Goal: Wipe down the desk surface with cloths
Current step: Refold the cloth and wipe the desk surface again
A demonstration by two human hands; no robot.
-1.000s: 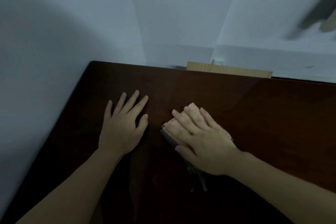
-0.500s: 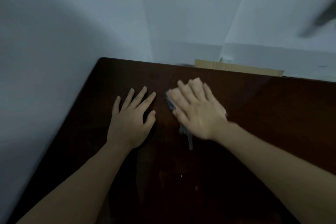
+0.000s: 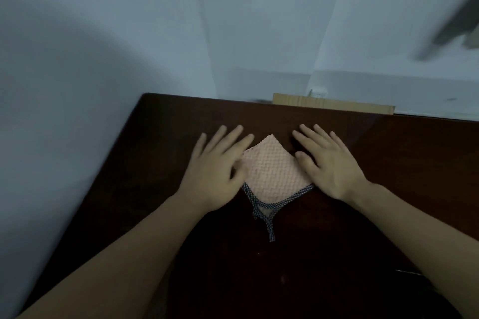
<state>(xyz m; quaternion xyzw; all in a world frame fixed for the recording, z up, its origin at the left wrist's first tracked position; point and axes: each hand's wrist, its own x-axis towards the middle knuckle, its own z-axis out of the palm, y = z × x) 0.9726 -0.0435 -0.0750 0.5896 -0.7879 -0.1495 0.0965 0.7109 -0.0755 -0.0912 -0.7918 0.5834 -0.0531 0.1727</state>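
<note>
Now both flat hands, left point(image 3: 217, 171) and right point(image 3: 329, 163), flank waffle-textured pink cloth point(image 3: 272, 171).

Nothing to read here: no words, labels, numbers or signs on the desk point(image 3: 388, 163), the cloth point(image 3: 272, 171), the cardboard point(image 3: 331, 105) or the wall point(image 3: 129, 21).

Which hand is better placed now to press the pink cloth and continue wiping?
Probably the left hand: its fingers already overlap the pink cloth; the right hand lies flat beside it on the desk.
</note>
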